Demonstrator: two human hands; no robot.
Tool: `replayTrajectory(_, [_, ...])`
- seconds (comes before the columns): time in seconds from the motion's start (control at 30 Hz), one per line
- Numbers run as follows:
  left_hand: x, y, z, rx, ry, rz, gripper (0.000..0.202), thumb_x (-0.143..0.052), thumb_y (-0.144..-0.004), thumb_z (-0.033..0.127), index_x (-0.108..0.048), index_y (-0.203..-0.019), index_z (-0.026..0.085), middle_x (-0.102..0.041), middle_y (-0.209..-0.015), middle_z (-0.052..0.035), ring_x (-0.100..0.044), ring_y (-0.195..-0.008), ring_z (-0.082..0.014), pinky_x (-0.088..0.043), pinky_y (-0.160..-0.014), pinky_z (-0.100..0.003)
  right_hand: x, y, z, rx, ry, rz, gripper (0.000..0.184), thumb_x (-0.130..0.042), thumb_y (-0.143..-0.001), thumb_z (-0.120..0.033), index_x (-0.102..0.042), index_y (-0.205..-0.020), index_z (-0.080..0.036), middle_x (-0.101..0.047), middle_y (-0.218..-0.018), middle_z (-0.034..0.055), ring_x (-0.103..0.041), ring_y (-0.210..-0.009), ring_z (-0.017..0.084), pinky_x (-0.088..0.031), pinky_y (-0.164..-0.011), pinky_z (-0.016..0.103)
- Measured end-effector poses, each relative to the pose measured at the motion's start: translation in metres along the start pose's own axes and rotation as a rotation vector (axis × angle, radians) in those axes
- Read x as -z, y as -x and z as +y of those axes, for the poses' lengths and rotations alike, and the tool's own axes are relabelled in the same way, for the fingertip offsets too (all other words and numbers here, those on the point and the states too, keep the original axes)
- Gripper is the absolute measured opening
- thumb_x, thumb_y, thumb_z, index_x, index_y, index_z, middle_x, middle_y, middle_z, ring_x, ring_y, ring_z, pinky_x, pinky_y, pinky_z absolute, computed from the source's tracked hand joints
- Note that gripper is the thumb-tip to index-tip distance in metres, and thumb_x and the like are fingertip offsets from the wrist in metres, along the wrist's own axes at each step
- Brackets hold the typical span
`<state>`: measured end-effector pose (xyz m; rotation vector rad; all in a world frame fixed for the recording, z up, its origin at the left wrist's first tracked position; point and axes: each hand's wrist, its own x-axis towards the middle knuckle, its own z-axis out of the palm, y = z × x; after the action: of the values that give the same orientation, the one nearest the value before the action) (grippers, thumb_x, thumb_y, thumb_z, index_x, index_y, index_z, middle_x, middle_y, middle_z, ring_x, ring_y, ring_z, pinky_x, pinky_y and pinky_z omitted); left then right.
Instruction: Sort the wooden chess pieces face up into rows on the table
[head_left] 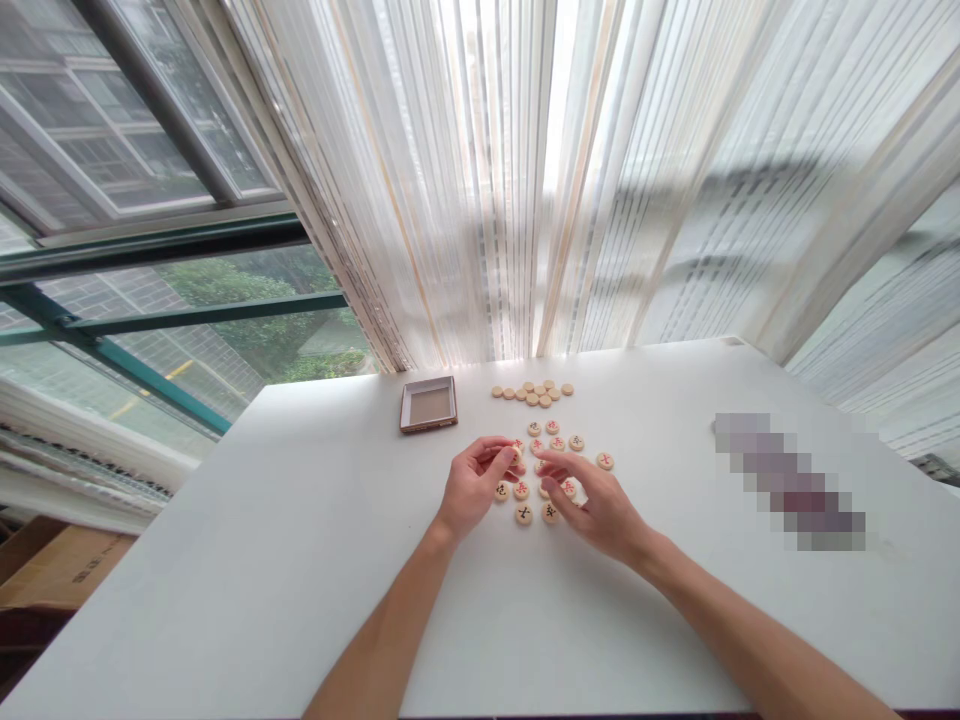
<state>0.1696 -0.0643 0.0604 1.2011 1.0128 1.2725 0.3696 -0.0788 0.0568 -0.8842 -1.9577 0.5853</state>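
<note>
Round wooden Chinese chess pieces with red or black characters lie face up in a loose group on the white table [315, 560]. My left hand [474, 484] is at the group's left side, thumb and fingers closed on a chess piece [516, 455]. Over the right part of the group hovers my right hand [596, 502], its thumb and forefinger apart, with pieces showing beneath and between them. A red-marked piece [605, 461] lies alone to the right. Nearest me are two black-marked pieces, one [523, 514] between the hands and another [550, 512] by my right thumb.
Behind the group, several plain-faced pieces [532, 399] lie in a cluster. A shallow open box [429, 425] with a brown rim sits at the back left. A blurred-out object [787, 480] is at the right. Striped curtains [480, 180] hang along the table's far edge.
</note>
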Motion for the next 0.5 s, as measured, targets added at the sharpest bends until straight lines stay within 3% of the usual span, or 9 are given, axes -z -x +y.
replayTrajectory(0.2, [0.0003,0.0001,-0.0039,0.033,0.041,-0.025,0.037,-0.072,-0.083,0.04,-0.07,-0.113,0.017,-0.074,-0.103,-0.0089,-0.072,-0.087,-0.0199,-0.06,-0.081,-0.034,0.0054,-0.0037,0.0036,0.0,0.007,0.001,0.035,-0.052,-0.096,-0.021,-0.054,-0.131,-0.028,-0.071,-0.099,0.0051,-0.069,-0.085,0.019,-0.059,-0.083,0.036])
replayTrajectory(0.5, [-0.0024,0.0039,-0.0047,0.036,0.051,-0.123,0.04,-0.075,-0.082,0.035,-0.068,-0.117,0.017,-0.072,-0.111,-0.0107,-0.071,-0.097,-0.0224,-0.057,-0.089,-0.037,0.0042,-0.003,0.005,0.001,0.026,0.003,0.031,-0.053,-0.096,-0.022,-0.056,-0.126,-0.028,-0.071,-0.1,0.0044,-0.069,-0.084,0.018,-0.059,-0.082,0.035])
